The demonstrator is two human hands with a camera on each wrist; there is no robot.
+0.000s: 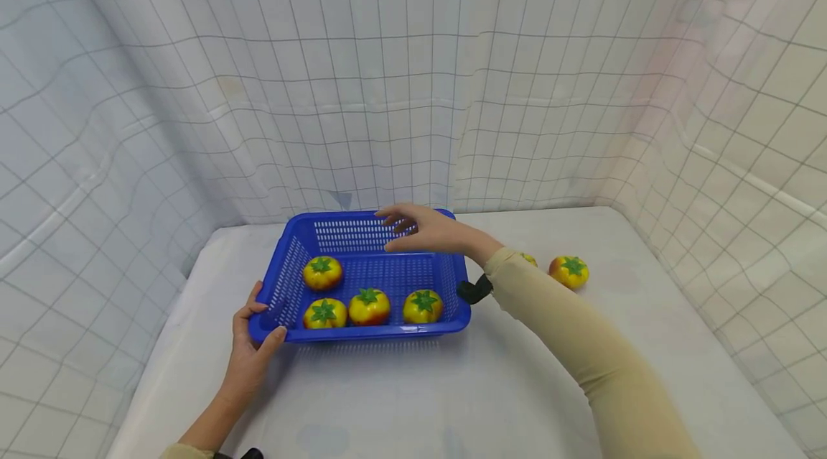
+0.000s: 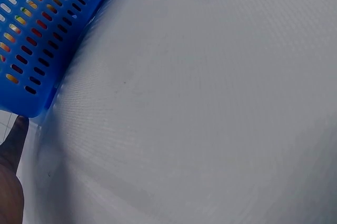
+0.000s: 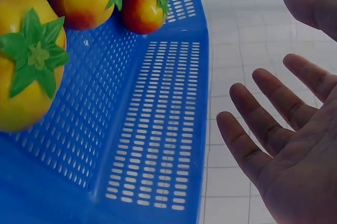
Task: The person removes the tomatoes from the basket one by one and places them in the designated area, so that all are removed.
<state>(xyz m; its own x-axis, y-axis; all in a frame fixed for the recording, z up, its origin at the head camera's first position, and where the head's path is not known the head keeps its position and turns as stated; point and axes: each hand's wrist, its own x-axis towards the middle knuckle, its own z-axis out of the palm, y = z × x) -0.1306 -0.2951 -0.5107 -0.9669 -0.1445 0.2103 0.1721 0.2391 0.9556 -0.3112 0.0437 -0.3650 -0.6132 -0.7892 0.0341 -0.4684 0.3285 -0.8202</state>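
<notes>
A blue plastic basket point(image 1: 402, 330) with slotted walls stands on the white surface. Inside lie several yellow-and-red persimmon-like fruits with green leafy tops, one at the left point(image 1: 322, 273) and the others along the front wall, such as the front-middle fruit point(image 1: 369, 307). My left hand point(image 1: 248, 355) holds the basket's front left corner, its thumb at the front rim and fingers at the left side. Over the basket's back right part hovers my right hand point(image 1: 429, 228), fingers spread apart from the thumb. Nothing is in it, as the right wrist view also shows of the hand point(image 3: 300, 145).
To the right of the basket, another such fruit point(image 1: 569, 272) lies on the white table cover point(image 1: 652, 344). One more fruit point(image 1: 529, 258) is mostly hidden behind my right forearm. White grid-patterned sheets point(image 1: 400, 121) hang at the back and both sides.
</notes>
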